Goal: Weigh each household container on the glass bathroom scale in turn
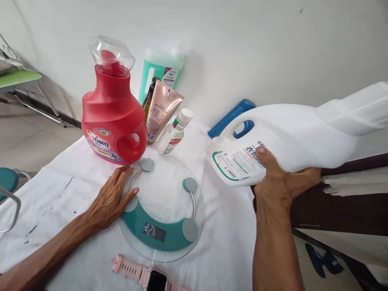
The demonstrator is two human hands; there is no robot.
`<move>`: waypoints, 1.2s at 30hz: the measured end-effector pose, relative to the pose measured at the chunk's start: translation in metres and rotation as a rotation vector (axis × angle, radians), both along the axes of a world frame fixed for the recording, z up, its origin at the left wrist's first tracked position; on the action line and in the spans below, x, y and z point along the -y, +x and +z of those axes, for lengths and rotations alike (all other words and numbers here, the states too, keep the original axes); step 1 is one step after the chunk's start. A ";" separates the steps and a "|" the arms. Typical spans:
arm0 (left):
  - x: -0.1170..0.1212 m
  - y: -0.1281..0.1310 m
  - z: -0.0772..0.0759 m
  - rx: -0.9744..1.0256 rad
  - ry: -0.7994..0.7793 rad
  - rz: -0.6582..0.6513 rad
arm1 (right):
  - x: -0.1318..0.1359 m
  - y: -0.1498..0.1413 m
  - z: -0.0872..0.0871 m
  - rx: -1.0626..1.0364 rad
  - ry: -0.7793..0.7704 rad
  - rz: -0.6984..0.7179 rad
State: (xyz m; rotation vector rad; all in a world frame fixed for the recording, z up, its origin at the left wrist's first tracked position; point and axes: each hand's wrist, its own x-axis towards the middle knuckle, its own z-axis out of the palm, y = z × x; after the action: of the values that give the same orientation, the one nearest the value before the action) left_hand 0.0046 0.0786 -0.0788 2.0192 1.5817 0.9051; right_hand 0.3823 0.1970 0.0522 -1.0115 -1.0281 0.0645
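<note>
My right hand [280,184] grips a large white detergent jug [291,135] from below, thumb on its label. The jug lies on its side in the air, right of a round glass scale [162,204] with a teal base and a lit display [154,231]. My left hand [113,198] rests on the scale's left rim, fingers spread flat and holding nothing. A red OMO detergent bottle [113,109] with a clear cap stands just behind that hand.
Behind the scale stand a green liquid jug [162,68], a pink-gold tube [162,111], a dark bottle [149,99] and a small clear bottle [176,131]. A pink smartwatch [148,277] lies at the near edge of the white cloth [69,190]. A blue handle [232,117] shows behind the white jug.
</note>
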 end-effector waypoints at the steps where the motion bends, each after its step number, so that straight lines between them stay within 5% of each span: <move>1: 0.000 0.000 0.000 -0.003 -0.009 -0.004 | -0.011 0.009 -0.006 -0.018 0.006 -0.022; 11: 0.001 -0.003 0.001 -0.031 -0.048 -0.026 | -0.082 0.055 -0.069 -0.171 -0.061 -0.236; 20: 0.003 0.001 -0.007 0.028 -0.018 -0.002 | -0.105 0.050 -0.062 -0.142 -0.217 -0.295; 23: 0.004 0.002 -0.007 0.039 -0.019 -0.001 | -0.092 0.051 -0.055 -0.091 -0.283 -0.342; 26: 0.004 0.003 -0.004 0.043 -0.010 -0.001 | -0.063 0.028 -0.044 0.192 -0.140 -0.462; 28: 0.003 0.002 -0.003 0.036 -0.009 -0.004 | -0.042 -0.006 -0.036 0.348 -0.037 -0.289; 32: 0.001 0.001 -0.005 0.032 0.001 -0.017 | -0.026 -0.094 -0.028 0.331 -0.276 0.337; 36: -0.001 0.000 -0.009 0.043 0.074 -0.038 | -0.050 -0.145 -0.035 0.247 -0.353 0.539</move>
State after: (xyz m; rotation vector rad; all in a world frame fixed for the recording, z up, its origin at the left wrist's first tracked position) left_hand 0.0048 0.0800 -0.0882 2.0587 1.5020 0.9999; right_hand 0.2374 0.2468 0.0171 -1.0479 -1.5329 0.5921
